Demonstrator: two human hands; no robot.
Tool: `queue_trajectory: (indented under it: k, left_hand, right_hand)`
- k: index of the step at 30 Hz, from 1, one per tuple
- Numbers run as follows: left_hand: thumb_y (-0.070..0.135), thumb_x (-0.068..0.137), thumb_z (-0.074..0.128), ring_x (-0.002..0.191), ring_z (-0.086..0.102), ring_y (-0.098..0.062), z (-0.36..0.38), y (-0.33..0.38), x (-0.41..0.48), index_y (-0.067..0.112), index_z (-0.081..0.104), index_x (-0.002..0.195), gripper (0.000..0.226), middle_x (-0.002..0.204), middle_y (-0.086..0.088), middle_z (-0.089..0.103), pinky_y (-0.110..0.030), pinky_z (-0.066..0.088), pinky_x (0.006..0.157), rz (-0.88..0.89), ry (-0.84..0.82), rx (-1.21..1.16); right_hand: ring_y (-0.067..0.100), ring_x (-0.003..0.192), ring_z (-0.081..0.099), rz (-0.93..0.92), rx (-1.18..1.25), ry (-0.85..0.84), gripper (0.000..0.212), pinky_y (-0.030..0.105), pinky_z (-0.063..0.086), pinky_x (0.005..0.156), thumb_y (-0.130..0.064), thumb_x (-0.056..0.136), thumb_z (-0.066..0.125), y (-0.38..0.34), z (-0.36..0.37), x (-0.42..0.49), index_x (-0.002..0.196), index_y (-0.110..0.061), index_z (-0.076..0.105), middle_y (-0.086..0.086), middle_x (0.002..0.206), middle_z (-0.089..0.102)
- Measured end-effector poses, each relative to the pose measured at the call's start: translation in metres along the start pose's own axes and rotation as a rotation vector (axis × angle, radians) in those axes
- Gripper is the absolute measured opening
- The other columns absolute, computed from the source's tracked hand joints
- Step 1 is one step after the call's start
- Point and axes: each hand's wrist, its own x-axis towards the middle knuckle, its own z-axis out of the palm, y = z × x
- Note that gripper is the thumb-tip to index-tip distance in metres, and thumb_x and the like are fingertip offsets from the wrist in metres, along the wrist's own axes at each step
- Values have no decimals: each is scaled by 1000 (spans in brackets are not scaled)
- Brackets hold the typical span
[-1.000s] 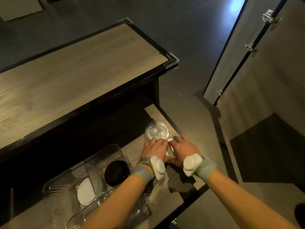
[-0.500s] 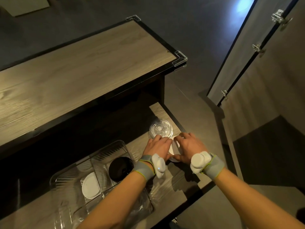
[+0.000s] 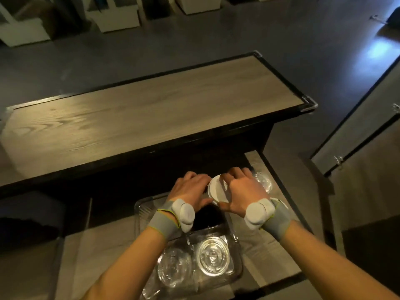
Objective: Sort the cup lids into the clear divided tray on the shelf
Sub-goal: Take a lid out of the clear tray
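My left hand (image 3: 190, 191) and my right hand (image 3: 242, 191) together hold a stack of white cup lids (image 3: 217, 191) over the far end of the clear divided tray (image 3: 237, 269) on the lower shelf. Black lids (image 3: 211, 217) lie in the tray compartment just under my hands. Clear lids (image 3: 213, 258) fill the near right compartment, and more clear lids (image 3: 175, 269) sit in the near left one. A stack of clear dome lids (image 3: 264, 184) stands on the shelf to the right of my right hand.
A wooden counter top (image 3: 140, 122) with a black edge overhangs the far side of the lower shelf (image 3: 270, 245). A partition door with metal hinges (image 3: 357, 148) stands to the right. White boxes (image 3: 116, 20) line the floor far behind.
Both hands have lifted the white lids from the shelf beside the dome lids and brought them left, over the tray. The camera view has shifted, so the tray now lies below my hands.
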Motion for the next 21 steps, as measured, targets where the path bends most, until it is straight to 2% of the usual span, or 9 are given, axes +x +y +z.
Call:
queue_trajectory:
  k: [3,7,9,11,15,17,19,21]
  left_hand:
    - [44,89,57,137,29,-22,-7,-48,-30,24,34,143,62,150,5,36,-39,30,108,-131,33,39]
    - [38,93,50,132,35,-26,-6,-100,-70,22,37,142,53,145,0,42,-41,35,104,-312,64,78]
    - [36,94,48,129,40,-27,-3,-119,-84,22,41,139,48,141,-2,46,-40,39,101,-380,25,41]
    - [38,93,48,118,52,-28,0,-126,-89,23,52,129,38,128,-5,57,-38,47,93,-386,1,-39]
    - [42,93,47,97,63,-28,2,-136,-95,24,60,110,28,108,-5,66,-35,52,80,-379,36,-166]
    - [39,93,48,97,63,-29,3,-137,-94,21,60,108,26,106,-6,65,-35,51,78,-363,39,-170]
    - [37,93,48,98,63,-30,3,-138,-92,20,59,110,27,107,-7,64,-35,49,77,-355,29,-145]
    - [34,94,47,100,62,-30,3,-140,-92,20,57,114,27,109,-7,64,-34,48,77,-351,25,-126]
  right_hand:
    - [27,122,38,-93,36,-18,76,38,47,91,-55,74,67,-41,2,12,137,-22,41,4,136,41]
    - [28,121,39,-232,72,-71,74,39,43,94,-55,76,66,-97,21,21,136,-21,42,6,134,42]
    - [30,121,39,-291,63,-102,73,39,44,93,-54,77,66,-121,35,28,136,-18,43,7,133,42]
    - [33,123,38,-306,37,-171,71,39,42,94,-52,79,66,-132,48,34,135,-14,44,10,134,42]
    - [38,120,47,-259,-80,-315,65,42,41,98,-47,80,67,-155,80,55,129,-8,50,18,131,50]
    - [38,122,46,-183,-162,-392,52,43,38,102,-36,88,62,-165,91,65,131,-7,50,19,133,48]
    - [42,130,39,-88,-199,-493,43,49,34,107,-22,97,51,-174,96,74,137,-6,47,20,140,42]
    - [41,132,40,-51,-139,-559,38,50,33,107,-16,102,42,-177,102,81,138,-5,48,20,142,44]
